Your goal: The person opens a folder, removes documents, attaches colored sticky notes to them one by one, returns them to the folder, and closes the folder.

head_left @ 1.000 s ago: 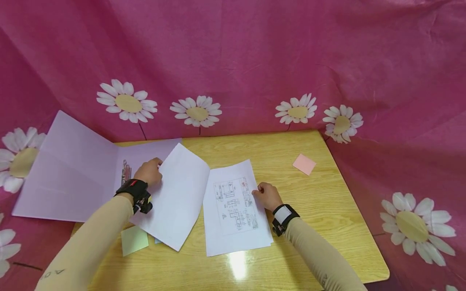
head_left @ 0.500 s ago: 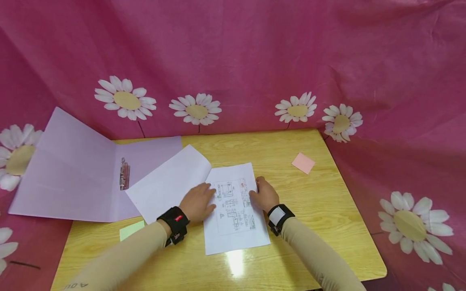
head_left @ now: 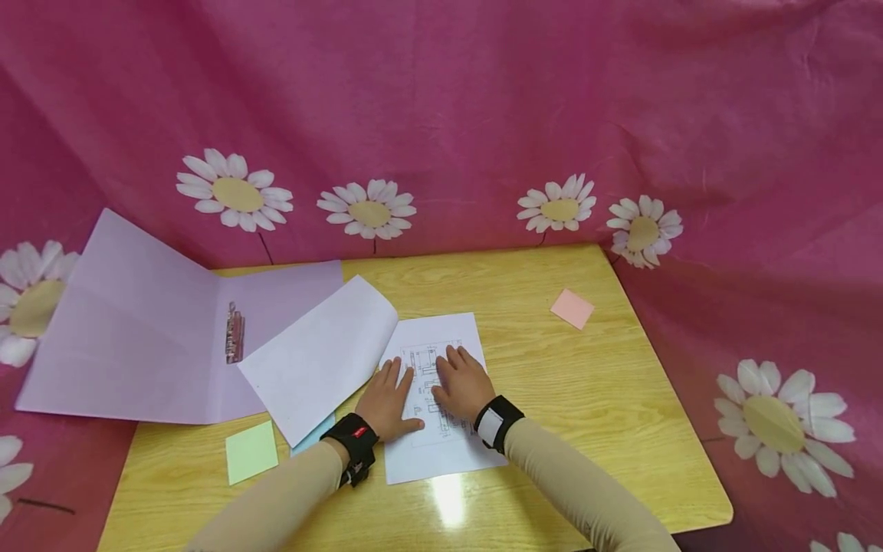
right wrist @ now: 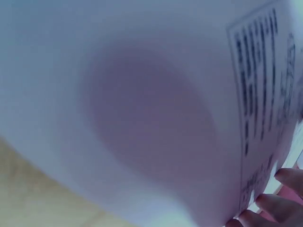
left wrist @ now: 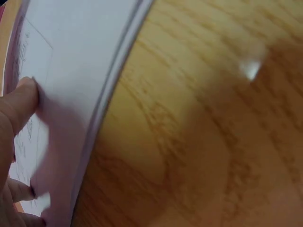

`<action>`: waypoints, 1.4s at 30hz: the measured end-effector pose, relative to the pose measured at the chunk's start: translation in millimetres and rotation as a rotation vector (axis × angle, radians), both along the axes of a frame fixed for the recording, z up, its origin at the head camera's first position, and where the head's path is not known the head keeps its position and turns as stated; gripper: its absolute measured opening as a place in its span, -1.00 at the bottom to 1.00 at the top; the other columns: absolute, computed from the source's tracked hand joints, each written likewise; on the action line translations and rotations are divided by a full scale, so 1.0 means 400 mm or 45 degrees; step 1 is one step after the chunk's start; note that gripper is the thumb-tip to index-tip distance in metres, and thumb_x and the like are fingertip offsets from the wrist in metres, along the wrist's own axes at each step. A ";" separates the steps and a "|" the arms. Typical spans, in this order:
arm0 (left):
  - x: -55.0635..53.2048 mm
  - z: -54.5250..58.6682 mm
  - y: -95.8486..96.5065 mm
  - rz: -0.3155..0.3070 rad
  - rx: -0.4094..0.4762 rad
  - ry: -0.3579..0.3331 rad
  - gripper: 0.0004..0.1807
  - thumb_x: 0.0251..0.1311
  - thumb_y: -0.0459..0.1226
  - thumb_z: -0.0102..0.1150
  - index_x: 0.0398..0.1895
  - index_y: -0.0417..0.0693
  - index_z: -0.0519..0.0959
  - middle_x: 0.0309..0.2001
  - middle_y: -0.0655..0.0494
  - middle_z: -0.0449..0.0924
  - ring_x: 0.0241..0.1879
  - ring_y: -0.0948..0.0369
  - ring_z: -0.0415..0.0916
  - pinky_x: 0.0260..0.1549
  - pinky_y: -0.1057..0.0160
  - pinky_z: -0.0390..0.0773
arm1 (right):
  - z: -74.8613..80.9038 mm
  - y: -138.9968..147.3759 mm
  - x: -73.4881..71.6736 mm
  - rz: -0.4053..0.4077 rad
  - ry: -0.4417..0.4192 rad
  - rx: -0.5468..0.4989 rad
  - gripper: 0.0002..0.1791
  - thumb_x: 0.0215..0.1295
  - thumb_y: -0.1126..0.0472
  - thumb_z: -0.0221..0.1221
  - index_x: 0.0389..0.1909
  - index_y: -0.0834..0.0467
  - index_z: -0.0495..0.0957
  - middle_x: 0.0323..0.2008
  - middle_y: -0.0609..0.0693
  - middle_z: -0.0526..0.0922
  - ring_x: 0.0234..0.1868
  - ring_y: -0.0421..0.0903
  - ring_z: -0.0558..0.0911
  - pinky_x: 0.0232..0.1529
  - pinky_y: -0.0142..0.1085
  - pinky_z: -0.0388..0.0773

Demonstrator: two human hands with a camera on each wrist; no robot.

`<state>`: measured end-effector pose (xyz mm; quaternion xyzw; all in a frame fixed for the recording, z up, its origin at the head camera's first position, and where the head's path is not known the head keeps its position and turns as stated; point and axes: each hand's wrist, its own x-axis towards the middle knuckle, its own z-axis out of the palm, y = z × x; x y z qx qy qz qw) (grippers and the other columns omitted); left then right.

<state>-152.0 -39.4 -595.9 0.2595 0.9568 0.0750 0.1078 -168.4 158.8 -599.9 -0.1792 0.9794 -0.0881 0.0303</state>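
A small stack of white paper with a printed technical drawing [head_left: 441, 456] lies on the wooden table in front of me. Along its left edge rests my left hand [head_left: 388, 402], fingers spread and straight, thumb reaching onto the page. My right hand [head_left: 464, 383] lies across the printed lines with fingers extended, covering part of the drawing. In the left wrist view, the paper [left wrist: 71, 61] shows layered edges beside the wood. Printed text lines [right wrist: 258, 80] and the right fingertips [right wrist: 279, 205] appear in the right wrist view.
Left of the stack, a curled blank white sheet [head_left: 317, 353] overlaps an open lilac ring binder [head_left: 138, 330] with a metal clip [head_left: 234, 333]. A green note [head_left: 251, 452] and a partly covered blue note [head_left: 313, 435] lie nearby. A pink note [head_left: 572, 308] sits at the right.
My left hand has left the blank sheet, which settled lower, and moved right to the drawing's left edge. My right hand has shifted from the right edge onto the page.
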 end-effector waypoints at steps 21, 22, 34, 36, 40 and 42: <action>0.018 0.007 0.069 0.023 0.085 -0.079 0.04 -0.20 0.10 0.49 0.35 -0.20 0.29 0.40 -0.30 0.07 0.39 -0.19 0.02 0.28 -0.12 0.16 | -0.004 0.013 -0.013 -0.021 -0.227 -0.294 -0.33 0.24 -0.05 0.13 0.27 0.28 0.38 0.36 0.25 0.25 0.41 0.21 0.15 0.38 -0.02 0.08; 0.019 0.008 0.069 0.029 0.099 -0.080 0.04 -0.21 0.10 0.50 0.34 -0.20 0.29 0.40 -0.30 0.08 0.39 -0.19 0.02 0.28 -0.12 0.16 | 0.001 0.018 -0.015 -0.036 -0.268 -0.342 -0.34 0.25 -0.04 0.12 0.27 0.29 0.38 0.36 0.25 0.25 0.42 0.20 0.13 0.38 -0.03 0.07; 0.027 -0.003 0.069 0.047 0.125 -0.085 0.05 -0.20 0.10 0.50 0.35 -0.19 0.29 0.41 -0.26 0.08 0.41 -0.15 0.00 0.32 -0.07 0.12 | 0.041 0.181 -0.101 -0.310 -0.207 -0.605 -0.50 0.30 0.11 0.12 0.12 0.40 0.47 0.14 0.32 0.49 0.19 0.22 0.46 0.23 0.00 0.33; 0.025 -0.004 0.071 0.049 0.100 -0.089 0.05 -0.19 0.13 0.48 0.37 -0.16 0.27 0.43 -0.23 0.06 0.42 -0.13 -0.02 0.33 -0.05 0.10 | 0.046 0.248 -0.133 -0.365 -0.148 -0.550 -0.49 0.32 0.13 0.09 0.15 0.43 0.43 0.12 0.35 0.48 0.17 0.25 0.45 0.20 0.04 0.33; 0.022 -0.004 0.073 0.043 0.086 -0.081 0.06 -0.18 0.15 0.46 0.38 -0.15 0.27 0.43 -0.22 0.06 0.42 -0.12 -0.01 0.33 -0.04 0.10 | 0.073 0.390 -0.189 -0.517 -0.074 -0.433 -0.47 0.34 0.14 0.05 0.17 0.47 0.36 0.10 0.42 0.44 0.16 0.30 0.41 0.18 0.09 0.32; 0.021 -0.002 0.071 0.044 0.082 -0.078 0.06 -0.18 0.15 0.46 0.38 -0.14 0.26 0.43 -0.22 0.06 0.42 -0.12 -0.01 0.33 -0.03 0.10 | 0.086 0.450 -0.209 -0.572 -0.062 -0.344 -0.44 0.33 0.13 0.03 0.17 0.50 0.31 0.09 0.45 0.41 0.16 0.34 0.37 0.20 0.12 0.28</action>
